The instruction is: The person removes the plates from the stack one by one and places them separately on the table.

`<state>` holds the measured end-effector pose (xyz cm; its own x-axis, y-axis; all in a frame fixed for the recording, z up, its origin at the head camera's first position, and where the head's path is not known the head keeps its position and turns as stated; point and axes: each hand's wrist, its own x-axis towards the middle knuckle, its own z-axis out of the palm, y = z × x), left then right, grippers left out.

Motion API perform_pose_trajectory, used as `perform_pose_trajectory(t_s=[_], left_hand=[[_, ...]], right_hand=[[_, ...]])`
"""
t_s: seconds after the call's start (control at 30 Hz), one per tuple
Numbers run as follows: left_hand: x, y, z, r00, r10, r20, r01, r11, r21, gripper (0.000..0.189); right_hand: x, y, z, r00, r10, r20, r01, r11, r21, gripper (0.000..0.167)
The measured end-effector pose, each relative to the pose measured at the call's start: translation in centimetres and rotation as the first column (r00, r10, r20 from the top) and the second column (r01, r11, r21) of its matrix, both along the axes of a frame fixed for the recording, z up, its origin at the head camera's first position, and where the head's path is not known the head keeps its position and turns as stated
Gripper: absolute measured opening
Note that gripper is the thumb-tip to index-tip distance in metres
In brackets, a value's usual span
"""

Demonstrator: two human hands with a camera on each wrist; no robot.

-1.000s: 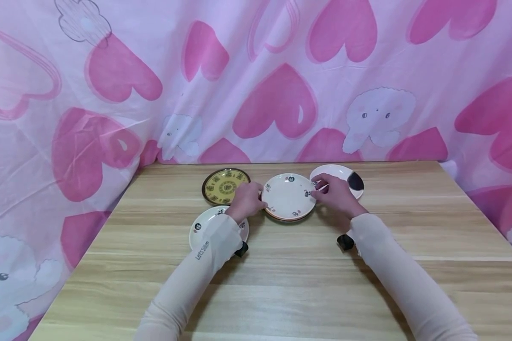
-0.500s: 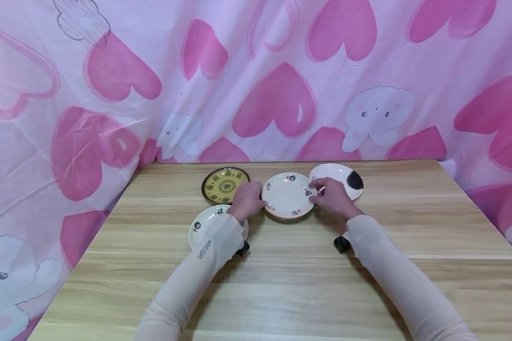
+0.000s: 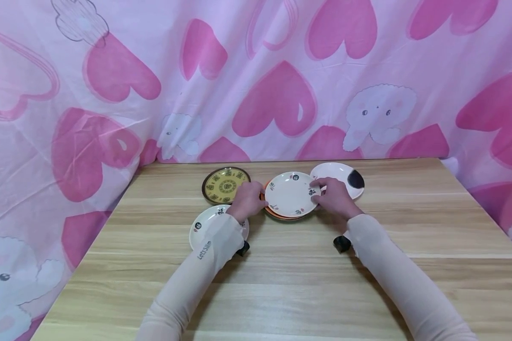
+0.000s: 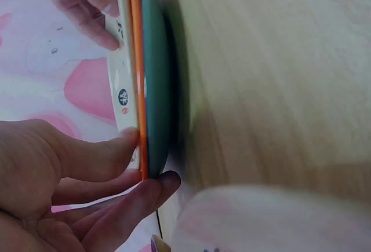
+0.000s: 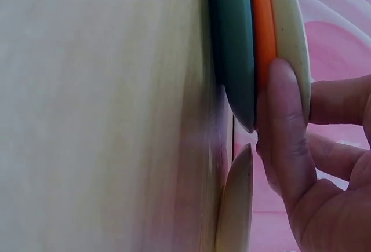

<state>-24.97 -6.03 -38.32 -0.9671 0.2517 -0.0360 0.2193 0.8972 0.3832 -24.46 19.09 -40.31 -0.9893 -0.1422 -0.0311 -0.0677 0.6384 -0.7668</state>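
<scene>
A white plate (image 3: 291, 195) with small black and red motifs tops a stack at the far middle of the table. Below it come an orange plate (image 4: 137, 61) and a green plate (image 4: 156, 90). At the stack's left edge, my left hand (image 3: 247, 198) grips the rims, thumb close to the white plate and fingertips against the lower plates. My right hand (image 3: 333, 195) pinches the white plate's right edge between thumb and fingers. The white plate sits shifted to the right, with orange rim showing on its left.
A yellow-brown patterned plate (image 3: 216, 185) lies behind my left hand. Another motif plate (image 3: 200, 227) is partly covered by my left sleeve. Behind my right hand lies a white plate with a black patch (image 3: 356, 179). A pink heart curtain (image 3: 273, 99) borders the wooden table (image 3: 290, 293).
The top white plate has slid slightly to the right with my right hand, baring the orange rim on the left. My left hand has stayed almost in place.
</scene>
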Motion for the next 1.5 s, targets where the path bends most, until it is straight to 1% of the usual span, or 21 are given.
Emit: perform_pose_trajectory(t_s=[0.17,0.27,0.33,0.43,0.6,0.7,0.8,0.93,1.07,1.17,1.3,1.4,1.5], left_hand=[[0.1,-0.1,0.3,1.000,-0.002,0.028,0.001,0.999,0.032,0.033],[0.0,-0.1,0.3,0.999,-0.005,0.037,0.004,1.000,0.028,0.034],[0.0,-0.1,0.3,0.999,-0.013,0.030,0.013,1.000,0.015,0.034],[-0.1,-0.2,0.2,0.999,-0.032,0.002,0.032,0.999,-0.014,0.028],[-0.2,-0.2,0.1,0.999,-0.045,-0.021,0.044,0.998,-0.050,0.008],[-0.2,-0.2,0.1,0.999,-0.038,-0.018,0.037,0.997,-0.061,0.012],[-0.2,-0.1,0.1,1.000,-0.029,-0.011,0.029,0.998,-0.060,0.012],[-0.1,-0.1,0.2,1.000,-0.022,0.004,0.022,0.998,-0.051,0.013],[0.0,-0.1,0.2,1.000,-0.009,0.021,0.010,0.999,-0.038,0.014],[0.1,-0.1,0.1,1.000,0.002,0.026,-0.001,0.999,-0.035,0.013],[0.2,0.0,0.1,0.999,0.017,0.034,-0.017,1.000,-0.020,0.018],[0.3,-0.1,0.2,0.999,0.027,0.043,-0.027,1.000,0.001,0.021],[0.4,-0.1,0.2,0.999,0.023,0.038,-0.023,1.000,0.006,0.022]], right_hand=[[0.1,0.1,0.1,0.999,-0.004,0.037,0.006,0.999,-0.049,0.045],[0.2,0.2,0.1,0.998,-0.007,0.064,0.013,0.996,-0.085,0.047],[0.2,0.3,0.1,0.997,-0.011,0.081,0.020,0.994,-0.111,0.048],[0.2,0.4,0.1,0.995,-0.011,0.101,0.025,0.990,-0.141,0.049],[0.4,0.6,0.1,0.990,-0.008,0.143,0.034,0.982,-0.187,0.049],[0.5,0.8,0.4,0.988,0.001,0.151,0.035,0.972,-0.234,0.049],[0.7,1.1,0.7,0.991,0.020,0.133,0.014,0.968,-0.251,0.049],[1.0,1.7,1.1,0.994,0.027,0.109,-0.003,0.976,-0.216,0.048],[1.5,2.5,1.4,0.995,0.020,0.100,-0.001,0.983,-0.182,0.045],[1.9,3.1,1.7,0.995,0.026,0.093,-0.009,0.984,-0.175,0.045],[2.4,3.9,2.1,0.995,0.030,0.099,-0.013,0.986,-0.167,0.046],[2.9,4.5,2.2,0.995,0.028,0.099,-0.014,0.991,-0.135,0.046],[3.4,5.3,2.2,0.995,0.030,0.092,-0.021,0.995,-0.098,0.046]])
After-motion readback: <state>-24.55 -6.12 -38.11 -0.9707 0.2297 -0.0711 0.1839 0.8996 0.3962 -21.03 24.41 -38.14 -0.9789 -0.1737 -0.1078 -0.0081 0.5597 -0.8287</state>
